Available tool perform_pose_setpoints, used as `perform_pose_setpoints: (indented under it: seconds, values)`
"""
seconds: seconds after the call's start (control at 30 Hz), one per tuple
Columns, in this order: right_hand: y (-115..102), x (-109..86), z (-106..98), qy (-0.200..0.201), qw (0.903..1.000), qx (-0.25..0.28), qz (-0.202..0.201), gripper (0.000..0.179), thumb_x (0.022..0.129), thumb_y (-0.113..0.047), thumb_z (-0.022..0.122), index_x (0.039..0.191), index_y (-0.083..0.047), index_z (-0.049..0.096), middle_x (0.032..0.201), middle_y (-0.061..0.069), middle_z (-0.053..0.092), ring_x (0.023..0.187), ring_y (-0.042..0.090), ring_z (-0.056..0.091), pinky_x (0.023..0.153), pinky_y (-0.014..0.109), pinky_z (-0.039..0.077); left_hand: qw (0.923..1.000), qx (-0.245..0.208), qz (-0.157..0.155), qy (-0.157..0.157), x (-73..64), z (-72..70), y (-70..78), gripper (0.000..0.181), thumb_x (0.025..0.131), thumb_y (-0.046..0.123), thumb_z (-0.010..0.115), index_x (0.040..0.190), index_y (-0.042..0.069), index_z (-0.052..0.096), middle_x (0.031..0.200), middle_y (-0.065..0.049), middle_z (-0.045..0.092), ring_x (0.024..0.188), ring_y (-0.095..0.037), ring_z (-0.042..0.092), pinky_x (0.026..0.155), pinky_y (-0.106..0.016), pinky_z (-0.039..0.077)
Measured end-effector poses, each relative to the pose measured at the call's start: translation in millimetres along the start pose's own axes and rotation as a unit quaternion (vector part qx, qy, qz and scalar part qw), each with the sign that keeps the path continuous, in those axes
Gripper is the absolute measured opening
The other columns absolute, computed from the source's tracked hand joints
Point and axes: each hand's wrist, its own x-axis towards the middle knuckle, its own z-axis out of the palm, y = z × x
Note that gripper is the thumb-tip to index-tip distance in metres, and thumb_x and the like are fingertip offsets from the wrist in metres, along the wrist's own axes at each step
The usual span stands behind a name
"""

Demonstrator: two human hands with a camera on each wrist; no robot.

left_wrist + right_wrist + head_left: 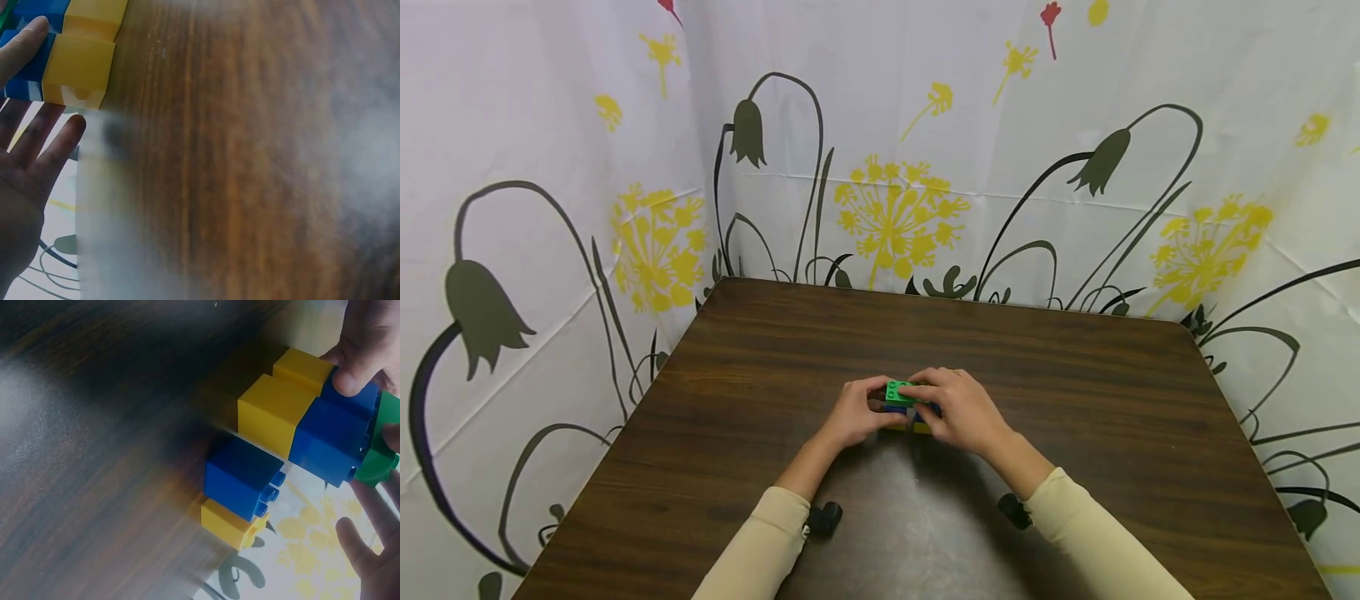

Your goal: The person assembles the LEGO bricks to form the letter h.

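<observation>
A stack of toy building bricks stands between both hands at the middle of the table. Two yellow bricks [273,411] form its base, with blue bricks [331,434] above them. Topping it is a green brick [897,392] with round studs. My left hand [853,414] grips the stack from the left, its thumb [26,49] on a blue brick and its other fingers spread behind. On the right, my right hand [964,408] pinches the green brick, thumb against its near side. Beside the stack, another blue brick [242,470] and a yellow brick [226,525] appear in the right wrist view.
The brown wood-grain table [760,333] ends at a white curtain [880,108] printed with flowers, which hangs behind and along both sides. Dark wrist devices [825,519] jut inward from the cream sleeves [767,533] over the table.
</observation>
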Motion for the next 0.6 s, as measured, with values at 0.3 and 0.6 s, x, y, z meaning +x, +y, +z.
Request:
perform_pose_setpoints:
  seconds: [0.3,0.6]
  values:
    - [0.3,0.4,1.5,0.002,1.0000,0.006,0.001,0.033,0.087,-0.018,0.074,0.120,-0.021,0.072,0.116,-0.002,0.064,0.098,0.017,0.062,0.088,0.041,0.051,0.9991,-0.015,0.035,0.016,2.3,-1.5,-16.5,0.051,0.076,0.004,0.083,0.123,0.007,0.064,0.118,-0.009,0.065,0.104,-0.029,0.066,0.084,-0.035,0.056]
    - [5.2,-10.4,2.5,-0.017,0.9989,0.043,0.014,0.052,0.084,-0.016,0.078,0.134,-0.022,0.063,0.132,0.000,0.058,0.104,0.018,0.064,0.079,0.037,0.056,0.9972,0.000,0.065,0.037,4.3,-2.3,-12.2,0.038,0.078,0.002,0.082,0.113,0.006,0.070,0.109,-0.010,0.070,0.099,-0.033,0.067,0.085,-0.047,0.055]
